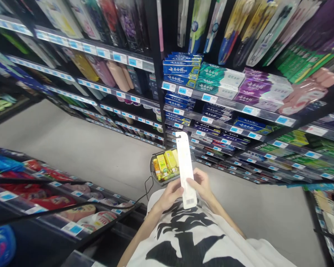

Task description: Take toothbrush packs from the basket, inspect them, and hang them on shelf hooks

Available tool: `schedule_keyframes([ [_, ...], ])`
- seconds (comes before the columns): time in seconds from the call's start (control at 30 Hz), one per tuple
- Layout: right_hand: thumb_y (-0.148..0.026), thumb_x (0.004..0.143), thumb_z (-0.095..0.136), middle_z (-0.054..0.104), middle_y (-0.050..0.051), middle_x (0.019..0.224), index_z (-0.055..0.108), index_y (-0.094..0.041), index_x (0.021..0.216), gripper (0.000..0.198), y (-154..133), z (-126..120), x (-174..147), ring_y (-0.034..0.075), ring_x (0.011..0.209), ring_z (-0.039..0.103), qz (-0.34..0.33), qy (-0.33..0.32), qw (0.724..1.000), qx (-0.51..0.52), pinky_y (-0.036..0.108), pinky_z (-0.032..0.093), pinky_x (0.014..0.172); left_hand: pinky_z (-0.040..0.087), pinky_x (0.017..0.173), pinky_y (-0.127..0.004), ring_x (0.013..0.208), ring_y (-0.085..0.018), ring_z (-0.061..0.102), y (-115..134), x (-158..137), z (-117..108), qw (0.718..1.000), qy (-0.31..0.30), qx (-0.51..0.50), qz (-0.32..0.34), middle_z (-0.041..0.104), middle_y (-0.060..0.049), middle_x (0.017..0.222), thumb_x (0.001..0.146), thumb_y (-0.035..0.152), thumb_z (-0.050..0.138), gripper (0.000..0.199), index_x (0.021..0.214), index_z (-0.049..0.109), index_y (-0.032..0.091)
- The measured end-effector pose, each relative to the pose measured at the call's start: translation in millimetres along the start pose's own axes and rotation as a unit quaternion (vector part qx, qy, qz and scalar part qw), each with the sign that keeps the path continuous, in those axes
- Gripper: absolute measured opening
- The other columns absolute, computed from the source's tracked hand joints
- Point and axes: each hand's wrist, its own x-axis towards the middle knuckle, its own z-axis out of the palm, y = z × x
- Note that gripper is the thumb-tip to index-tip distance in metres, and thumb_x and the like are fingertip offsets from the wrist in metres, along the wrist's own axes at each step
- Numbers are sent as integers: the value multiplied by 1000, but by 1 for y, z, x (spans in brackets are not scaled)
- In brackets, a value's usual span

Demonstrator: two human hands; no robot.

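A long, narrow white toothbrush pack (186,159) is held upright in front of my shirt. At its top is a hook-shaped hanging notch, and a barcode shows near the bottom. My left hand (170,194) pinches its left edge low down. On the other side, my right hand (202,184) grips it with the thumb lying across the face. Behind the pack, a dark shopping basket (164,181) stands on the floor, partly hidden by the pack. Yellow boxes (165,162) and other yellow-green goods lie in it.
Ahead, shelves hold toothpaste boxes (221,79) below hanging toothbrush packs (236,29). Bottles (118,76) line the shelves to the left. Closer, at lower left, a rack holds red and pink packets (55,202). Grey floor (105,152) runs between.
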Motion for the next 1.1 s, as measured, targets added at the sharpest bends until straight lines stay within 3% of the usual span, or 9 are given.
schedule_keyframes([
  [0.13,-36,87,68,65,3,85,68,-21,84,16,-3,0,5,17,80,60,-26,-19,999,-24,30,49,76,45,97,-36,104,-25,59,-2,7,0,994,56,64,73,64,-12,112,91,54,63,42,108,73,17],
  [0.23,-38,89,67,67,4,88,69,-21,87,17,-1,-1,7,18,83,62,-3,-20,999,-30,29,51,76,49,88,-30,94,-20,59,-5,10,-1,985,137,44,91,62,-8,100,87,46,71,32,96,72,16],
  [0.37,-45,88,67,65,3,85,64,-20,88,25,-4,-9,7,16,71,64,96,-78,992,-19,28,54,61,52,75,-28,80,-17,61,-7,12,-4,968,227,-75,72,66,-6,90,80,48,77,39,104,67,18],
  [0.5,-49,85,69,63,3,87,64,-19,93,31,-13,-18,13,16,59,65,197,-144,970,-13,29,55,47,53,89,-36,99,-24,66,-6,12,-11,948,284,-136,37,71,-11,108,73,47,83,48,107,70,16],
  [0.57,-44,80,75,63,3,89,67,-19,97,32,-16,-25,17,15,62,64,180,-119,976,-33,28,56,48,55,87,-35,97,-24,67,-5,12,-13,942,301,-142,35,73,-11,106,70,41,87,43,102,72,15],
  [0.63,-38,76,80,64,3,91,69,-20,102,33,-17,-32,19,15,65,64,144,-64,987,-31,25,54,47,57,76,-31,85,-20,68,-4,11,-12,940,304,-146,45,74,-9,99,70,37,87,40,100,72,15],
  [0.77,-33,76,80,68,4,91,69,-21,98,28,-16,-41,19,14,60,61,90,44,994,45,22,43,40,56,60,-27,66,-15,65,-1,10,-3,939,291,-172,56,73,-5,86,67,39,89,44,99,70,17],
  [0.93,-33,76,74,64,3,73,70,-19,88,19,-11,-31,14,11,50,51,109,123,979,121,21,34,37,55,54,-27,59,-13,62,3,11,3,939,282,-191,59,73,-6,92,66,47,89,56,108,66,18],
  [1.1,-32,71,73,61,3,75,71,-18,81,17,-11,-21,12,11,55,49,121,162,967,153,20,31,41,53,51,-26,58,-13,63,0,10,-1,944,255,-193,80,73,-9,95,71,49,85,51,107,68,17],
])
